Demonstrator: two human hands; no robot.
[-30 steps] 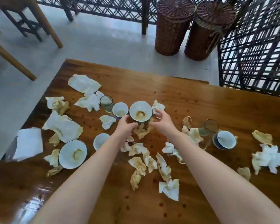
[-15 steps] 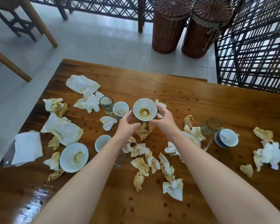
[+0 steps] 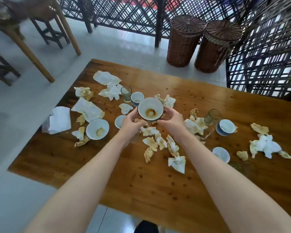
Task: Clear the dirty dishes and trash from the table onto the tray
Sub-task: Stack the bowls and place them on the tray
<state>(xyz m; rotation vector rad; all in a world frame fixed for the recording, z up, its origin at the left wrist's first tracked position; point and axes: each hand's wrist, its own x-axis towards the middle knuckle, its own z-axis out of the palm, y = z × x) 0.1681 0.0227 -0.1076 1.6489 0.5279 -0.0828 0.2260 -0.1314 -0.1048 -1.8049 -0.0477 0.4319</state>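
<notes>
Bowl (image 3: 150, 109), white inside with a brown stain at the bottom, is held between both hands above the middle of the bench (image 3: 141, 182), clear of the wood. The left hand (image 3: 131, 124) curls round its left side from below, and the right hand (image 3: 172, 120) grips its right wall, so each of the hands is wrapped on it. To carry it well, keep the rim level so the dregs stay in. Lift it high enough to pass over the crumpled napkins (image 3: 151, 143) just beneath, and over the small cup (image 3: 137, 97) and glass (image 3: 126, 94) just behind. No tray shows in this view, so find its place before the bowl travels. A second stained bowl (image 3: 97, 129) sits to the left among more napkins; stacking the two on the tray would likely save room.
</notes>
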